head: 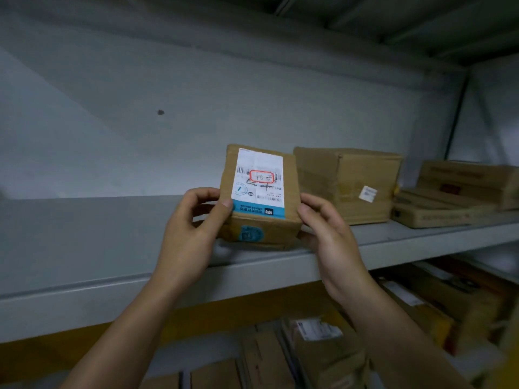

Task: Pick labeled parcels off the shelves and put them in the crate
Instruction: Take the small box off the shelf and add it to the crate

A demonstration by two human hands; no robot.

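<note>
A parcel storeroom or pick-up depot is shown. Along a plain pale wall, grey metal shelving is set up, with 2 stocked levels visible and another deck overhead. Brown cardboard is stored throughout. A small carton is marked with a white shipping label printed with barcodes. A larger carton is placed just beside it, and flat boxes are stacked further right. More labelled parcels are packed on the level below.

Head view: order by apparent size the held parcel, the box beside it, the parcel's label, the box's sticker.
1. The held parcel and the box: they look alike, and the parcel is nearer, so unranked.
2. The label.
3. Smallest: the sticker.
</note>
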